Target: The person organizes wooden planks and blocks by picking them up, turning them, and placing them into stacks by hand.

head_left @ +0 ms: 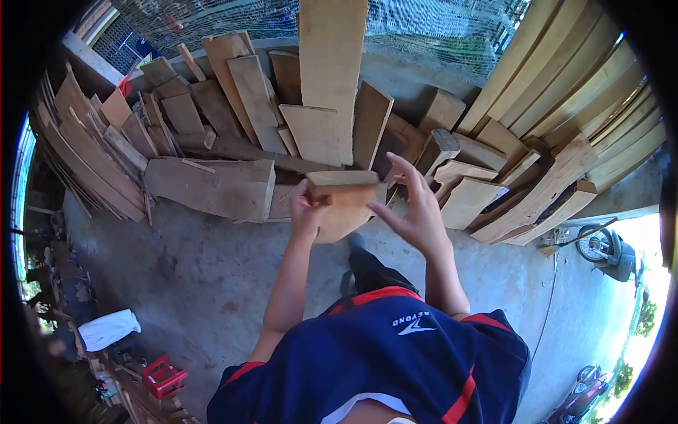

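Light-brown flat wooden board [347,212] is held ahead of the torso, its left edge pinched by the left hand [304,213]; right hand [418,212] is spread just off the board's right edge, thumb nearest, contact can't be told. Thick end is tipped up toward the head; long axis obscured by foreshortening. Both elbows are bent

The wood piece [345,205] was located at frame centre, between the left hand [306,213] and the right hand [421,215]. Planks [328,63] leaned against the wall [409,83] across the upper frame. A stool [164,377] was positioned at lower left; a motorbike [616,256] stood near the right edge
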